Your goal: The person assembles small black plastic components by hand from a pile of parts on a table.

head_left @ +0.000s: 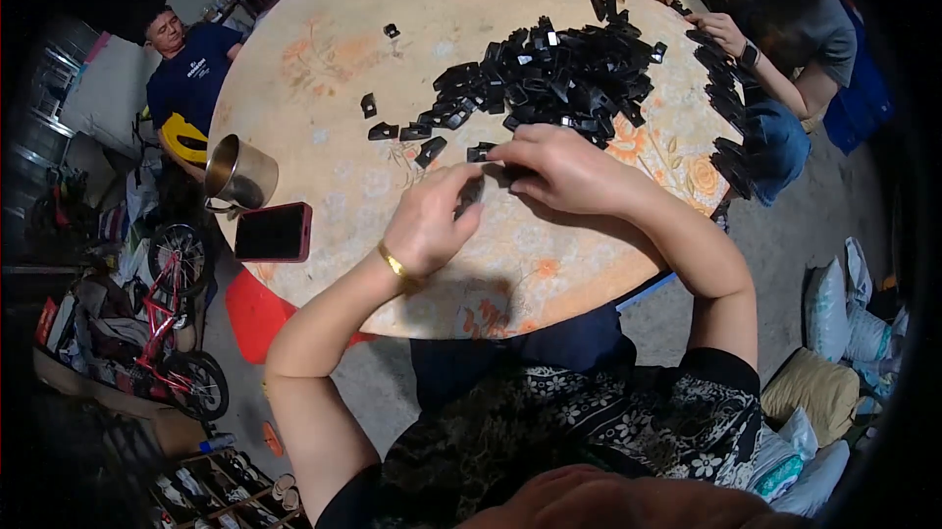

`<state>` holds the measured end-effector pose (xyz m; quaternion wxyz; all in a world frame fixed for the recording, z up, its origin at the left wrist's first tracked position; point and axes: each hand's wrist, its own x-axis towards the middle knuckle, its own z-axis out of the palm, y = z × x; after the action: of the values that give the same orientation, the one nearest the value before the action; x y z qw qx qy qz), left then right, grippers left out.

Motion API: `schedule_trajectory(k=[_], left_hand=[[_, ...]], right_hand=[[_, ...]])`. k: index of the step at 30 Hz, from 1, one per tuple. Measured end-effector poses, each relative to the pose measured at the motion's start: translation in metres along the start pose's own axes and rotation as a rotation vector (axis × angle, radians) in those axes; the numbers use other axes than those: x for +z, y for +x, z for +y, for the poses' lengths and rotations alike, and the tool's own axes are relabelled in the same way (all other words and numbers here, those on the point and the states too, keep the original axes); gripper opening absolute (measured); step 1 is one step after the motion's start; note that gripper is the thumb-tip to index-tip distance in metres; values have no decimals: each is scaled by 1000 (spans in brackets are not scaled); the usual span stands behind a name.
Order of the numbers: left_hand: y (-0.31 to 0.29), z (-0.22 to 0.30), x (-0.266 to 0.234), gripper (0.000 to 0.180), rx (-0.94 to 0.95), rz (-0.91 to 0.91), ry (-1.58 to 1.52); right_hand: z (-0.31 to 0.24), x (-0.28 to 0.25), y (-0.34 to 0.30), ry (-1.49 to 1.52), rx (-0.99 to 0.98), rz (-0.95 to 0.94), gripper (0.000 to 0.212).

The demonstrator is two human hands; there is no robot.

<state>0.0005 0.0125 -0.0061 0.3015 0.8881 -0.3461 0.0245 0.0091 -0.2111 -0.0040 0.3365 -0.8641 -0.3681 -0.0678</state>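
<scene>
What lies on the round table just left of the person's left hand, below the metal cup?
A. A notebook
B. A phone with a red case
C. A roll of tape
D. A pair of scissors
B: a dark-screened phone with a red case lies near the table's edge, just below the metal cup and left of the left hand.

Round table (324, 68) with a faded floral top: big pile of black clips (554, 73), a metal mug (238, 174), and a red phone (273, 232).

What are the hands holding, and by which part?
A small black plastic piece, pinched between the left hand and right hand at the table; fingers hide it, so which part cannot be told.
</scene>
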Motion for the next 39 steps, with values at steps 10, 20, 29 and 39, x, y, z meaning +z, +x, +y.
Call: schedule_trajectory(k=[10,20,29,39], left_hand=[[5,-12,-2,30,86,-136,-199],[1,-7,9,24,42,97,-33],[0,-5,6,17,84,36,-144],[93,-10,-38,34,-185,-324,-1]], right_hand=[[-12,-14,-7,-232,3,-115,22],[-17,-9,-8,-113,24,-46,24],[-13,4,-1,-50,-96,-95,20],[3,-26,-8,-460,73,83,38]])
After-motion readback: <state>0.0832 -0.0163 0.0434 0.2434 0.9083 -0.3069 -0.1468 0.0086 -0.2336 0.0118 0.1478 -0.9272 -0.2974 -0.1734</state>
